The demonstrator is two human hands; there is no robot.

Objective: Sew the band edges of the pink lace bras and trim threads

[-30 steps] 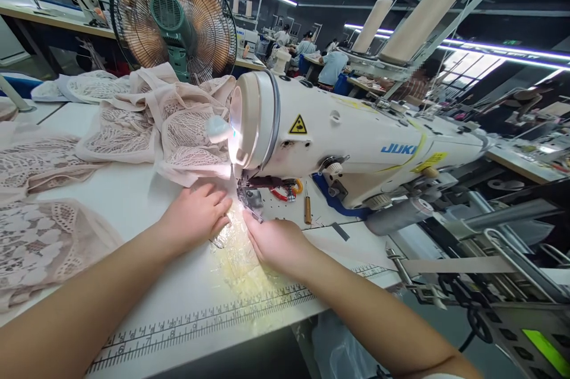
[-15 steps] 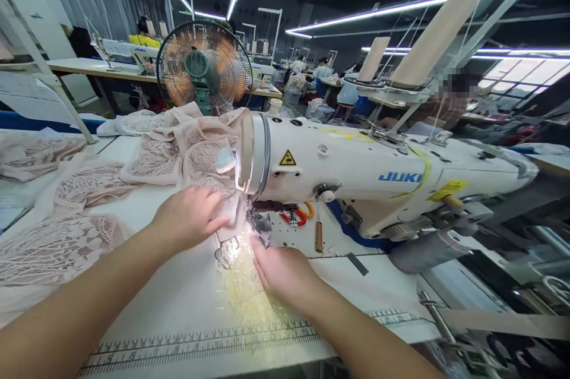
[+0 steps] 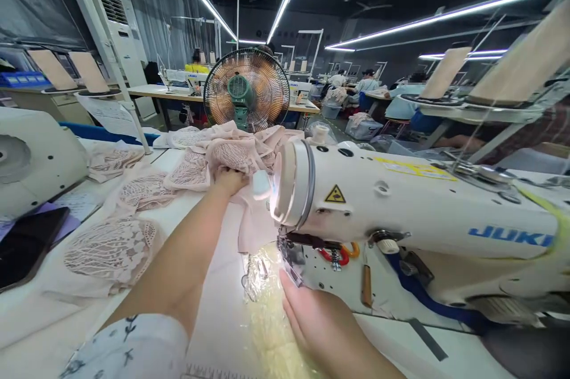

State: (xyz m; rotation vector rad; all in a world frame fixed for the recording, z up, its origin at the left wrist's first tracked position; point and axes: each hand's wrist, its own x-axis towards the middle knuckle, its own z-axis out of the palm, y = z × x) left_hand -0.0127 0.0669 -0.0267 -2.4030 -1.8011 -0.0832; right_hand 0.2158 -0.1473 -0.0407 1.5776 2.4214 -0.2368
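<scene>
My left hand (image 3: pixel 232 180) reaches into the pile of pale pink lace garment pieces (image 3: pixel 234 153) left of the sewing machine (image 3: pixel 338 189). Its fingers curl into the fabric and are partly covered by it. My right hand (image 3: pixel 316 310) stays low beside the presser foot (image 3: pixel 294 257), its thumb against the metal part there and its fingers together. Whatever lies between those fingers is hidden. A plain pink fabric end (image 3: pixel 258 224) hangs down from the pile near the needle. Under the lamp, clear film shines on a yellowish strip (image 3: pixel 267 319) of the table.
Red-and-orange-handled scissors (image 3: pixel 341 255) and a wooden-handled tool (image 3: pixel 366 284) lie behind the presser foot. More lace pieces (image 3: pixel 111 251) and a dark phone (image 3: pixel 31 245) are to the left. A fan (image 3: pixel 244 91) stands beyond the table. People work at machines farther back.
My left hand has gone from beside the needle to the lace pile, farther forward. My right hand remains by the presser foot. The view has swung left.
</scene>
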